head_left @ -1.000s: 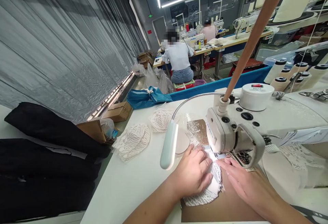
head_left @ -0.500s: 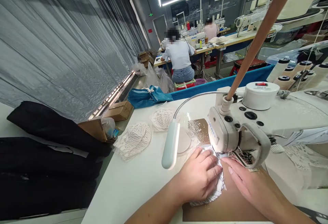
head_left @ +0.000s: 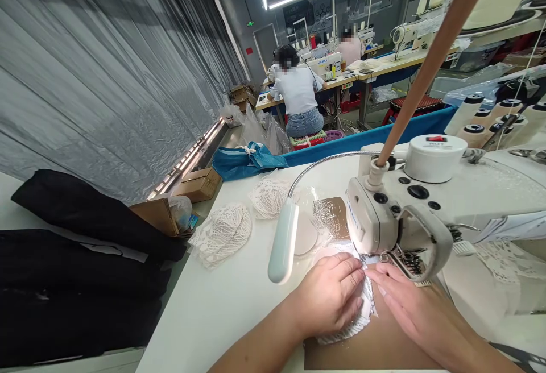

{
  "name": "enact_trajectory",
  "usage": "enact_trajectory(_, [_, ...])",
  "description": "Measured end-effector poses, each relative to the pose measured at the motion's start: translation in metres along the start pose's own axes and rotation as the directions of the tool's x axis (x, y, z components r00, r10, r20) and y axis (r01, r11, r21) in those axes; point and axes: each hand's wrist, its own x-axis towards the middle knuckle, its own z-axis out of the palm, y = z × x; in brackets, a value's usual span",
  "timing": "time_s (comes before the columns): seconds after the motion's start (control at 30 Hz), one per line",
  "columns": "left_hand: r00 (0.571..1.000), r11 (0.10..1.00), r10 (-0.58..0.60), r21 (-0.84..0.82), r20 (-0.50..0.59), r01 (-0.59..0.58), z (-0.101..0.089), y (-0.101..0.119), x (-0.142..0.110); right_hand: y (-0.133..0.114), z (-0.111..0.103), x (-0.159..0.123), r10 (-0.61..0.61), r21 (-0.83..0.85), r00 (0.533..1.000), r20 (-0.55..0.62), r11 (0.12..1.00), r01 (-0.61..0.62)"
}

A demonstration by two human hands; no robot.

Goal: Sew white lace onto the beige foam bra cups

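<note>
A white lace-covered cup, like a bra cup (head_left: pixel 347 330), lies under the head of a white sewing machine (head_left: pixel 370 219). My left hand (head_left: pixel 335 293) is curved over the cup, fingers together and closed down on it, hiding much of its surface. From the other side, my right hand (head_left: pixel 409 299) reaches in with fingers stretched out, its fingertips at the cup's edge near the needle area. The brown machine plate (head_left: pixel 371 350) extends beneath both hands. Where the needle meets the cloth is hidden by the machine head and my fingers.
Stacked lace cups (head_left: pixel 224 231) and a second lace pile (head_left: pixel 268 197) stand left of the lamp (head_left: pixel 283 242) with its bent neck. Lace pieces (head_left: pixel 495 268) lie right of the machine. Thread cones (head_left: pixel 469 117) stand behind. A co-worker (head_left: pixel 296 97) sits further back.
My left hand has shifted slightly right and now covers more of the cup. Its fingers have drawn together near the needle. My right fingertips remain at the cup's edge.
</note>
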Motion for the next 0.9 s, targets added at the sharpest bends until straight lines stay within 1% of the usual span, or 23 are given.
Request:
enact_trajectory(0.1, [0.999,1.0,-0.019,0.01,-0.027,0.019,0.001,0.001,-0.001,-0.001,-0.003,-0.002,-0.03,0.088,0.999,0.017,0.996,0.029])
enact_trajectory(0.2, [0.998,0.999,-0.032,0.026,-0.053,0.034,0.001,0.001,-0.001,-0.007,-0.017,0.003,-0.132,0.228,0.987,0.094,0.968,0.107])
enact_trajectory(0.27, [0.997,0.998,-0.048,0.031,-0.063,0.05,0.001,0.001,0.0,-0.012,-0.026,0.007,-0.176,0.279,0.978,0.114,0.95,0.138])
enact_trajectory(0.33, [0.996,0.997,-0.066,0.033,-0.055,0.068,0.002,0.002,0.002,-0.015,-0.031,0.009,-0.185,0.303,0.976,0.116,0.942,0.142])
enact_trajectory(0.43, [0.996,0.994,-0.086,0.06,-0.011,0.086,0.002,0.004,0.004,-0.013,-0.029,0.007,-0.176,0.323,0.976,0.131,0.938,0.126])
enact_trajectory(0.53, [0.994,0.988,-0.101,0.122,0.034,0.096,0.001,0.007,0.005,-0.008,-0.022,0.003,-0.122,0.283,0.985,0.124,0.956,0.082])
enact_trajectory(0.63, [0.993,0.984,-0.1,0.151,0.06,0.09,0.0,0.011,0.005,-0.003,-0.021,0.005,-0.043,0.179,0.999,0.014,0.983,0.04])
enact_trajectory(0.7, [0.993,0.985,-0.098,0.146,0.07,0.087,0.0,0.013,0.004,-0.001,-0.023,0.008,-0.015,0.139,0.998,-0.068,0.99,0.024])
enact_trajectory(0.73, [0.992,0.986,-0.1,0.142,0.074,0.088,0.001,0.014,0.004,-0.001,-0.024,0.009,-0.008,0.128,0.996,-0.085,0.992,0.019])
enact_trajectory(0.8, [0.992,0.986,-0.103,0.139,0.076,0.092,0.001,0.014,0.003,-0.002,-0.022,0.01,0.002,0.101,0.997,-0.082,0.995,0.007])
enact_trajectory(0.9, [0.993,0.988,-0.097,0.13,0.073,0.087,0.002,0.012,0.002,0.0,-0.008,0.004,-0.01,0.006,0.999,-0.046,1.0,0.01])
